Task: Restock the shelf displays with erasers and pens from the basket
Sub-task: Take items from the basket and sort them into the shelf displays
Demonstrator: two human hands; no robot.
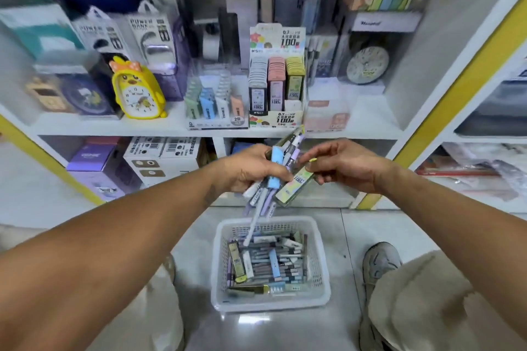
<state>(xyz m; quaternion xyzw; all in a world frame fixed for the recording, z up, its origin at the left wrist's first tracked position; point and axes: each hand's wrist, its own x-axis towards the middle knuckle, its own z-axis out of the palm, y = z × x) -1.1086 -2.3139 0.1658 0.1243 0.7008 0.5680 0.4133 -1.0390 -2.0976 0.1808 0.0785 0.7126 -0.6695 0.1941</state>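
The left hand (pixel 251 171) is curled tightly round a bundle of pens (pixel 271 177), gripping them about their middle so that the tips fan out below the fist and the caps stick up above it. The right hand (pixel 345 165) faces it just beside, fingers bent, pinching the upper end of a flat green pack (pixel 293 185) marked 100, which slants down toward the left hand and touches the bundle. Straight below both hands, on the floor, stands a white mesh basket (pixel 320 273) with more pens and small packs lying loose in it; the longest pen tip from the left hand reaches down in front of its far rim. Above and just beyond the hands, on the shelf, stands a cardboard display box (pixel 278 45) with rows of grey, pink and yellow-green packs. Next to it, above the left hand, sits a clear display (pixel 214 105) with pastel erasers. Further out past the left hand stands a yellow chick-shaped alarm clock (pixel 137 91). Below the right forearm a grey shoe (pixel 379 259) rests on the floor beside the basket
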